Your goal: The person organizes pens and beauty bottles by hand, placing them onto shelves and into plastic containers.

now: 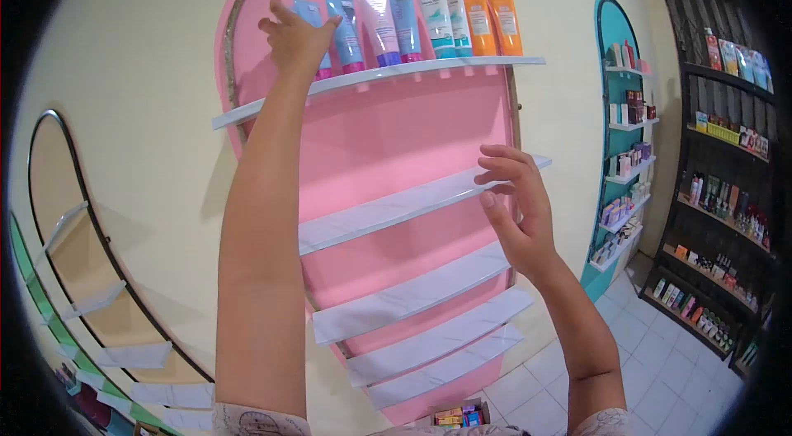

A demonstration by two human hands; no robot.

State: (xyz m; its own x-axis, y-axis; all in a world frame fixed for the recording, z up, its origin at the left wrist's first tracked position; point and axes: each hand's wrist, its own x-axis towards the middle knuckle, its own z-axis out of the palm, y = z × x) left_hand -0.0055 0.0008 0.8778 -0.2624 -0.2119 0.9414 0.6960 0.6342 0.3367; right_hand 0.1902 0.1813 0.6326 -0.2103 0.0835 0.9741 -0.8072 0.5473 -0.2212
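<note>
My left hand [299, 38] is raised to the top shelf [272, 98], its fingers spread in front of the leftmost blue tube [308, 13]. That tube stands upright, partly hidden behind the hand, so I cannot see whether the fingers touch it. Beside it are another blue tube [343, 32] with a pink cap, a pale pink tube [378, 19] and a third blue tube [404, 23]. Further right come white and teal tubes [436, 19] and orange tubes [478, 22]. My right hand [520, 209] hovers by the right end of the second shelf [396, 205], fingers apart, holding nothing.
Lower white shelves [412, 292] run down the pink arched panel [396, 131]. A box of small packs [459, 416] sits on the floor below. To the right are a teal arched shelf unit [606, 188] and a dark rack [685, 180] with products. Another arched unit [74, 246] is on the left.
</note>
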